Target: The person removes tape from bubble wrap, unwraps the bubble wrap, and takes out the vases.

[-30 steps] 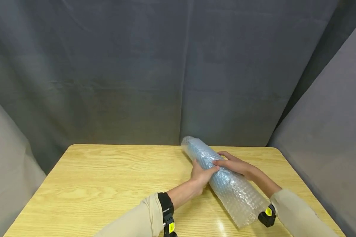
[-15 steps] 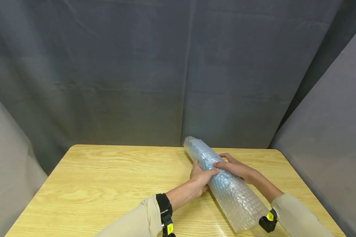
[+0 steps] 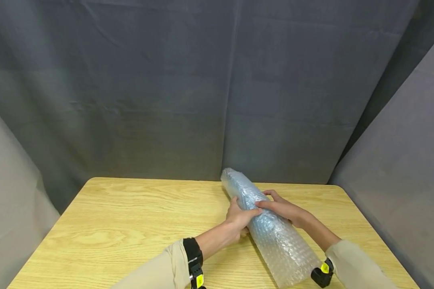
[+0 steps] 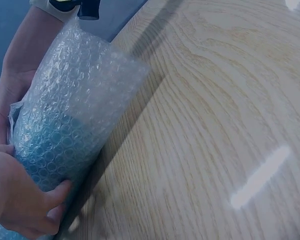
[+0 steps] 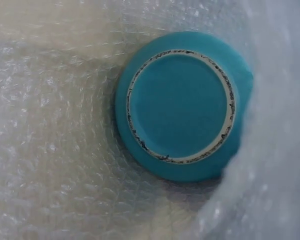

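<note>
A long roll of clear bubble wrap (image 3: 285, 251) lies slantwise on the table, its far end near the back edge. Bluish colour shows through the wrap's middle. Inside the tube, the right wrist view looks at a round teal base (image 5: 180, 107) with a rough pale foot ring, like glazed pottery; the rest of this piece is hidden. My left hand (image 3: 237, 217) grips the roll's left side, thumb on top and fingers low against it. On the other side my right hand (image 3: 283, 208) holds the wrap, its thumb on top near the left thumb and its other fingers partly hidden.
The wood-grain table (image 3: 130, 224) extends to the left of the roll. Behind it hangs a dark grey curtain (image 3: 148, 100), and pale cloth panels (image 3: 401, 132) stand at both sides. Black camera straps (image 3: 192, 249) circle the wrists.
Both hands and the roll have shifted slightly left and toward the person. Their hold on the wrap looks the same, and the head view has tilted a little.
</note>
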A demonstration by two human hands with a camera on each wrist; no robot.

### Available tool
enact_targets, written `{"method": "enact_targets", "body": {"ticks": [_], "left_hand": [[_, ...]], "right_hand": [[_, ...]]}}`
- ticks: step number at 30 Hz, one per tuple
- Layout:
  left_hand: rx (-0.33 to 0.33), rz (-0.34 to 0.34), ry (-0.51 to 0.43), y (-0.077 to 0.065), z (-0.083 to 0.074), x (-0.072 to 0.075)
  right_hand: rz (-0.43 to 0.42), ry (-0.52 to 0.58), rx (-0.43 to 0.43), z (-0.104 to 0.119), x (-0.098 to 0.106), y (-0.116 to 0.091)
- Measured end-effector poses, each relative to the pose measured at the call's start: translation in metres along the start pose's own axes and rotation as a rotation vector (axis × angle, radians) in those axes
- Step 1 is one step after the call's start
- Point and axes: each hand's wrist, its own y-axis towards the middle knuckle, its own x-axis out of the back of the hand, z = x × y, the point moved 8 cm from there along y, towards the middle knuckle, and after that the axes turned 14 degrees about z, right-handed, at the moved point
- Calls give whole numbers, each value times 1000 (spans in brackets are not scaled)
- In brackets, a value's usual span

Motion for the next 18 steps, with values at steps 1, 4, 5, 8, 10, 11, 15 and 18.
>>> {"method": "enact_targets", "body": {"ticks": [1,4,5,8,10,11,15,18], "left_hand": [[-1,2,1,0,0,1],[0,11,8,0,-1,4],[2,14,12,0,-1,5],[5,19,21,-1,-1,8],[3,21,24,-3,-1,9],[1,23,25,-3,-2,10],[-8,35,38,-5,-5,13],[-9,44,55,-7,-8,15]], "right_hand": [[-1,2,5,1,-1,1],[-6,14,12,3,-3,3],[-5,18,16,3,-4,3],[0,28,25,5,-7,4],[2,31,28,7,-9,4],[3,32,29,7,-9,4],[-7,28,31,11,-11,3],[-16,34,38,13,-13,3]]}}
